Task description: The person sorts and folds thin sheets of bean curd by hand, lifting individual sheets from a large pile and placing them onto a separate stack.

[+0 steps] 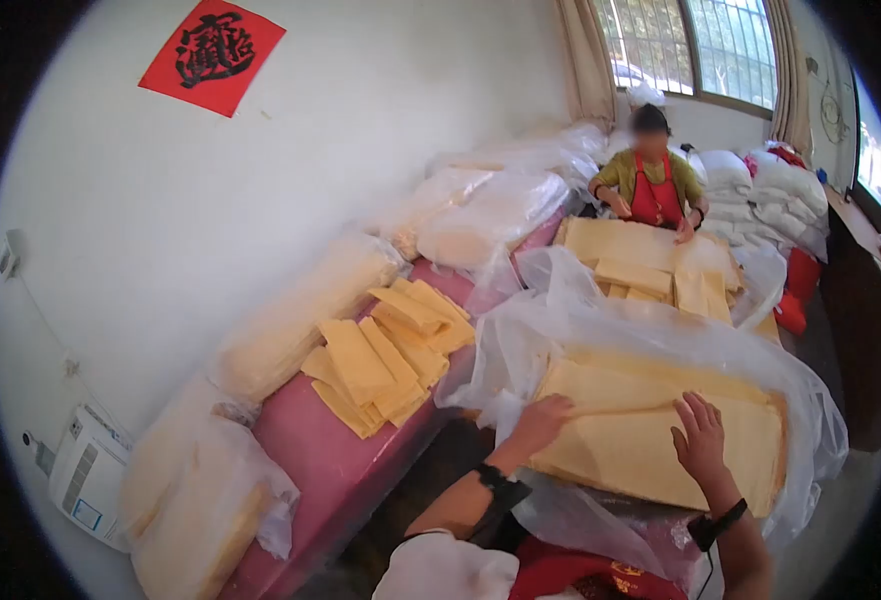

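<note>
A stack of thin yellow sheets (650,455), which look like tofu skin, lies in front of me on opened clear plastic. A narrow fold or raised edge runs across the top sheet between my hands. At its left end my left hand (542,420) has its fingers closed on the sheet's edge. My right hand (700,435) is at the right end of that fold, fingers apart and stretched forward, touching or just over the sheet. Dark bands circle both my wrists.
Folded yellow sheets (390,350) lie on a pink surface (305,445) to the left. Plastic-wrapped bundles (310,300) line the wall. Across from me a person in a red apron (653,190) stands at another sheet stack (630,240). White sacks (750,190) are piled behind.
</note>
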Available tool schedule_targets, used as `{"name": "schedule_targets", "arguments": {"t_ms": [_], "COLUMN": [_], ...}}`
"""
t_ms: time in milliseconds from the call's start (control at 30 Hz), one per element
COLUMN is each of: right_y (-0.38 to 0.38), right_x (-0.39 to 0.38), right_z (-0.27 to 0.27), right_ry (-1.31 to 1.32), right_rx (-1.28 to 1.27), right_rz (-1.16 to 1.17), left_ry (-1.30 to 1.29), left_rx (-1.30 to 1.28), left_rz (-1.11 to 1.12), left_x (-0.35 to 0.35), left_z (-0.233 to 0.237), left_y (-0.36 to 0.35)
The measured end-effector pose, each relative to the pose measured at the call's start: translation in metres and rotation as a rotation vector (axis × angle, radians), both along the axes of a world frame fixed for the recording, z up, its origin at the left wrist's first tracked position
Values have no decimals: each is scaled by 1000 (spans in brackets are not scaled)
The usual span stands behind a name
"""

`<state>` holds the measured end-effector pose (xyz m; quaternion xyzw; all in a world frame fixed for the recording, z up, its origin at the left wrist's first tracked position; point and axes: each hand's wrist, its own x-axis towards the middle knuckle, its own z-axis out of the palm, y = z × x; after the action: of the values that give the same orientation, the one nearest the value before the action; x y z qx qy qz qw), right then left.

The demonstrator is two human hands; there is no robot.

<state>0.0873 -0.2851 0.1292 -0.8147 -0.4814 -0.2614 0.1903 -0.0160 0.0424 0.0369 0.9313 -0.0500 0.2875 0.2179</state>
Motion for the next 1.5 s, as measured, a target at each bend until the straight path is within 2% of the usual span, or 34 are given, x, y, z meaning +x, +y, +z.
{"name": "schedule_targets", "arguments": {"t_ms": [33, 100, 133, 167, 200, 233, 267, 333, 367, 433, 567, 633, 667, 733, 767, 800, 833, 900, 967, 1000, 1067, 1167, 1333, 1500], "right_y": [5, 8, 10, 14, 16, 18, 19, 18, 13, 3, -20, -32, -33, -22, -17, -11, -5, 1, 6, 6, 1, 2, 3, 3], "right_x": [4, 6, 7, 3, -4, -8, -10, -22, -25, -24, -22, -15, -17, -16, -20, -24, -27, -36, -40, -41, -43, -50, -47, -45], "right_z": [-2, -22, -38, -49, -60, -66, -69, -77, -83, -96, -109, -124, -124, -121, -122, -125, -128, -134, -142, -146, -150, -151, -162, -161], "right_ry": [-18, 200, 234, 233, 301, 368, 372, 454, 462, 516, 628, 577, 574, 562, 549, 568, 547, 528, 450, 453, 420, 343, 357, 408], "right_rx": [18, 95, 84, 75, 13, -49, -68, -60, -67, -65, -156, -194, -180, -166, -171, -165, -178, -185, -222, -218, -209, -223, -227, -206], "right_rz": [4, -22, -11, -9, 9, 20, 7, 65, 58, 24, -69, -74, -89, -97, -91, -104, -87, -78, -50, -57, -46, -77, -93, -70], "left_ry": [-56, -131, -47, -59, -294, -426, -266, -504, -492, 130, 290, 325, 375, 155, 175, 181, 73, 346, 189, 191, 452, 490, 519, 491], "left_rx": [-53, -179, -139, -434, -247, -179, -370, -222, -228, -192, -147, -45, -41, -125, -155, -187, -187, -531, -195, -192, -125, 21, 45, 35], "left_rz": [57, 256, 416, 543, 552, 636, 729, 768, 765, 1153, 1116, 1222, 1191, 979, 818, 661, 545, 238, 163, 155, 320, 210, 191, 171], "left_x": [-6, -10, -19, -12, -15, -9, -23, -20, -27, -43, -72, -78, -77, -76, -73, -66, -62, -48, -36, -36, -35, -43, -52, -54], "left_z": [11, 18, 52, 60, 72, 83, 126, 97, 70, 28, 48, 74, 71, 67, 54, 39, 31, -31, -60, -63, -64, -54, -50, -64], "left_y": [26, 89, 112, 143, 168, 202, 195, 273, 299, 329, 276, 248, 234, 214, 194, 163, 121, 72, 34, 30, 18, 17, 18, 31]}}
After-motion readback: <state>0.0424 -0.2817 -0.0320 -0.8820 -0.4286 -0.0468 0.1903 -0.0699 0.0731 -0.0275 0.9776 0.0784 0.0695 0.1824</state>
